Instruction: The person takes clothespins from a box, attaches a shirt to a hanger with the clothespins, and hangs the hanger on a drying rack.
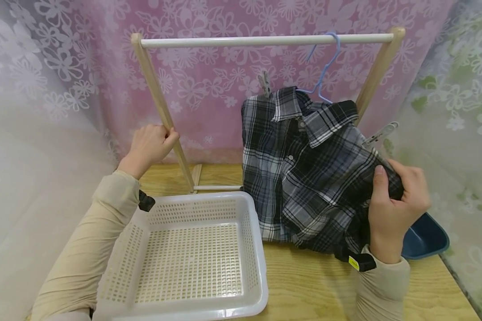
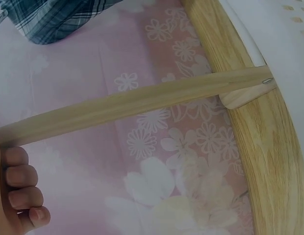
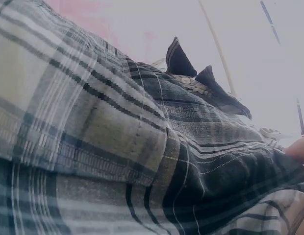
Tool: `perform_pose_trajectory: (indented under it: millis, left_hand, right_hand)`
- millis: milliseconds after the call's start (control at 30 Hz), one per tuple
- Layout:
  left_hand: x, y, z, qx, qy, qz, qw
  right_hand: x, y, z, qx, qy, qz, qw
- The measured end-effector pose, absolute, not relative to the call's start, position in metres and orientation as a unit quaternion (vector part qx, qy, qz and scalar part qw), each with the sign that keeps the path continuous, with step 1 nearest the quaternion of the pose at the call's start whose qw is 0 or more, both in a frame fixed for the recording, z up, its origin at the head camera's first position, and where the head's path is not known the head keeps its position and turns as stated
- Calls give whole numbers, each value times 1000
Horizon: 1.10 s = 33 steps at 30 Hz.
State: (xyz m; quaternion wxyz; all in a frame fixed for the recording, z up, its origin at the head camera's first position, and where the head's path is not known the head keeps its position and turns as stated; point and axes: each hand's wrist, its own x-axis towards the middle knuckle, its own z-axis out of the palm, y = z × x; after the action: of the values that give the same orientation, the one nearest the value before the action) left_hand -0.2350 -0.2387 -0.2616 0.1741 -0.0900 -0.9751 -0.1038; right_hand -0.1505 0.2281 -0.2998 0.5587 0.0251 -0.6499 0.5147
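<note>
A black, grey and white plaid shirt [image 1: 265,165] hangs from a blue hanger [image 1: 326,71] hooked over the white rail of a wooden clothes rack [image 1: 233,42]. One grey clothespin [image 1: 264,84] sits at the shirt's left shoulder in the picture; another clothespin [image 1: 380,135] is at the lower right shoulder. My right hand [image 1: 401,200] pinches the shirt's right side between thumb and fingers, just below that clothespin. On the rack's left post, my left hand [image 1: 150,145] grips the wood, and its curled fingers [image 2: 24,176] show in the left wrist view. Plaid cloth fills most of the right wrist view.
A white perforated plastic basket [image 1: 261,267] stands on the wooden table [image 1: 305,285] at the front left. Behind my right wrist is a dark blue basin [image 1: 427,236], partly hidden. Flowered curtains [image 1: 209,84] surround the table at the back and sides.
</note>
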Motion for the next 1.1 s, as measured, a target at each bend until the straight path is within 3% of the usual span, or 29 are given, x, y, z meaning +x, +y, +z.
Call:
perform_pose_trajectory:
  millis: [533,733,933,1100]
  left_hand:
    - [-222,-231,-258,-46,-977,-111,177]
    - [-194,-227,-246,-33,-981,-57,184]
    - [-157,-211,-245,-61,-965,-20,253]
    - [-121,-188,-251,-62,-962,-13,265]
  right_hand:
    - [-136,239,-288,64,-635,492,592]
    - [-133,246,-291,70,-647,460,604]
    - [-128,246,-296,95,-648,424,625]
    - [-117,235,-292,164,-666,419,595]
